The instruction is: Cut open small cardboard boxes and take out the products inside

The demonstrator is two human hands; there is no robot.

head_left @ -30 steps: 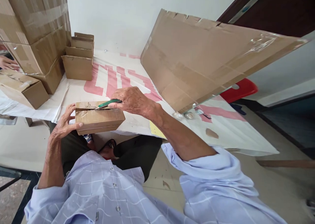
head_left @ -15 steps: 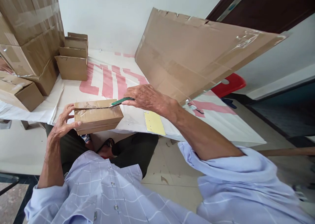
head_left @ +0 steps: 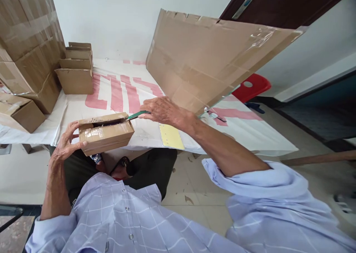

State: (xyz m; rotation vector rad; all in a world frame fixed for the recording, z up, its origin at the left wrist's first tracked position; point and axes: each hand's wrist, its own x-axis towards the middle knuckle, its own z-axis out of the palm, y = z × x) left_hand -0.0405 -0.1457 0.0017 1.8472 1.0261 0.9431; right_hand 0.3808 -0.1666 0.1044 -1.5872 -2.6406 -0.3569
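A small cardboard box (head_left: 107,138) sits at the table's front edge, tilted a little. My left hand (head_left: 66,140) grips its left end, thumb on the front side and fingers behind. Along the top runs a slit, gaping open between the flaps; the inside is dark and I cannot see what it holds. My right hand (head_left: 164,112) is closed round a green box cutter (head_left: 138,114), whose tip is at the right end of that slit.
Large taped cartons (head_left: 30,49) are stacked at the left, with open small boxes (head_left: 75,80) beside them and another small box (head_left: 22,112) in front. A big cardboard sheet (head_left: 200,64) leans behind my right arm. Yellow card (head_left: 171,136) and a red stool (head_left: 251,88) are at the right.
The slit along the box top has widened, and its back flap has lifted. The box cutter stays at the box's right end. The whole view has shifted slightly.
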